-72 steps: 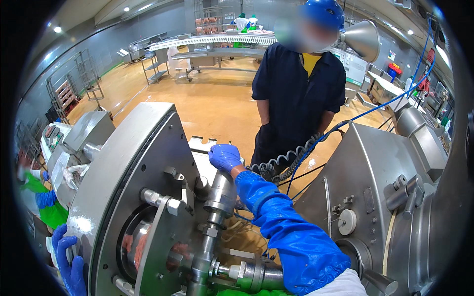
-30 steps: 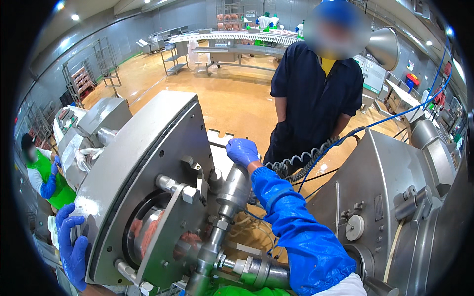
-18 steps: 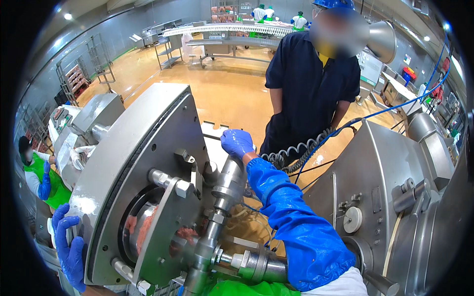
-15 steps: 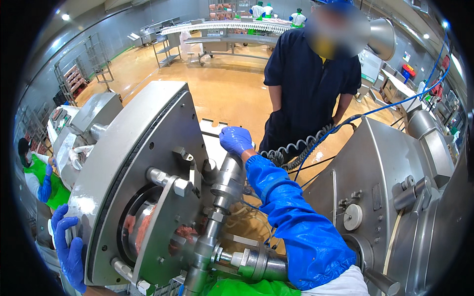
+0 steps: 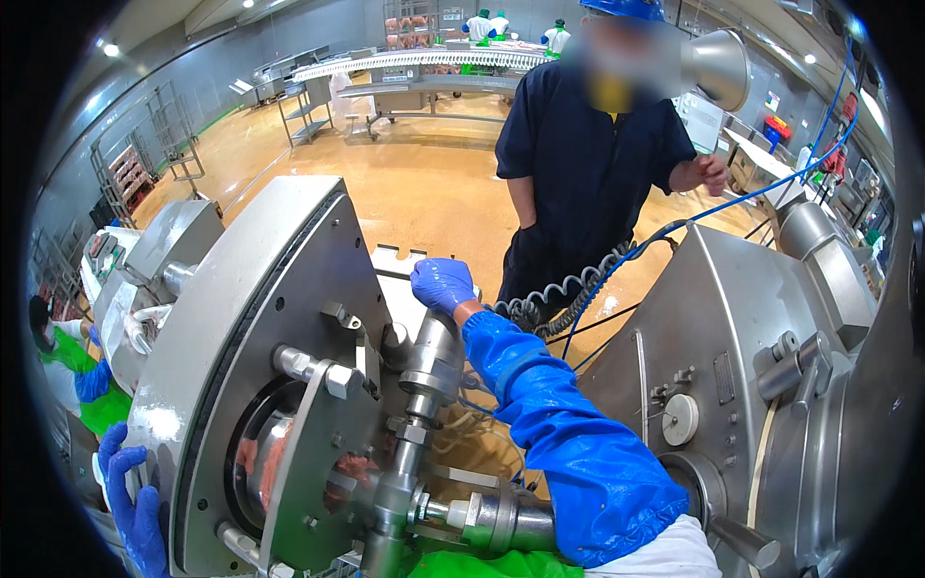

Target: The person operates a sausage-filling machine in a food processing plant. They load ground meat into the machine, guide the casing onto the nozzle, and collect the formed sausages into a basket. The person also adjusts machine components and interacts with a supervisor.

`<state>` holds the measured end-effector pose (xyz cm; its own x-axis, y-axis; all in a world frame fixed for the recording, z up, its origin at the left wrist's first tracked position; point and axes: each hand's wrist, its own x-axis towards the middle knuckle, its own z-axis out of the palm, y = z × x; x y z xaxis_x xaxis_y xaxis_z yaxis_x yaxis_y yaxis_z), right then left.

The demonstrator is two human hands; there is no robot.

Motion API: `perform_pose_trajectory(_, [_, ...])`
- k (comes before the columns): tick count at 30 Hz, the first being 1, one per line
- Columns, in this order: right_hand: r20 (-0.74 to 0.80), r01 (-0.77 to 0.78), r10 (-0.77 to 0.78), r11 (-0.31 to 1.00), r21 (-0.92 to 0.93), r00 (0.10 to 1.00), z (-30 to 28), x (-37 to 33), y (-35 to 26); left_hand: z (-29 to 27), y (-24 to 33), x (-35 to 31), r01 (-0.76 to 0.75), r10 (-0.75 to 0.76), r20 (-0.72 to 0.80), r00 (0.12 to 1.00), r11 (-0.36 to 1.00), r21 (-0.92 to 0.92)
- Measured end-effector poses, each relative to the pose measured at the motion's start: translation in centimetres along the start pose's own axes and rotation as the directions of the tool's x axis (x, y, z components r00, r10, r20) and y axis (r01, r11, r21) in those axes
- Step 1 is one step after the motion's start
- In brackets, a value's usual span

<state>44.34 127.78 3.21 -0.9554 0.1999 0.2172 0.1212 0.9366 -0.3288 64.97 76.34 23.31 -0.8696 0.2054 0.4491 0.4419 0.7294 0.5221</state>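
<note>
My right hand [image 5: 443,285], in a blue glove, is closed at the upper end of a steel pipe fitting [image 5: 430,361]; the fingers' undersides and whatever they hold are hidden. A blue sleeve covers that forearm. At the lower left, my blue-gloved left hand [image 5: 133,496] lies with fingers apart against the outer side of a large steel machine housing [image 5: 231,279]. Pink ground meat [image 5: 276,467] shows in the round opening of its face, behind a steel plate [image 5: 318,472] held by bolts. The pipe runs down past this plate.
Beyond my right hand stands a person in dark clothes [image 5: 597,164] with one hand raised. A second steel machine [image 5: 694,356] is on the right, with a coiled hose [image 5: 568,299] and a blue hose [image 5: 752,199] nearby. A worker in a green apron [image 5: 101,395] is at left.
The standing person has raised one hand from their side. The view has shifted slightly, while both my hands keep their places on the machine and pipe.
</note>
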Motion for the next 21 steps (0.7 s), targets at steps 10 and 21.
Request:
perform_pose_trajectory(10, [-0.048, 0.023, -0.025, 0.999, -0.031, 0.999, 0.2, 0.0, 0.0, -2.0, -3.8, -0.5, -0.21, 0.153, 0.159, 0.975, 0.865, 0.455])
perform_pose_trajectory(21, [0.018, -0.004, 0.004, 1.0, -0.012, 1.0, -0.1, -0.3, -0.3, 0.5, 1.7, -0.3, 0.004, -0.005, -0.018, 1.0, 0.995, -0.098])
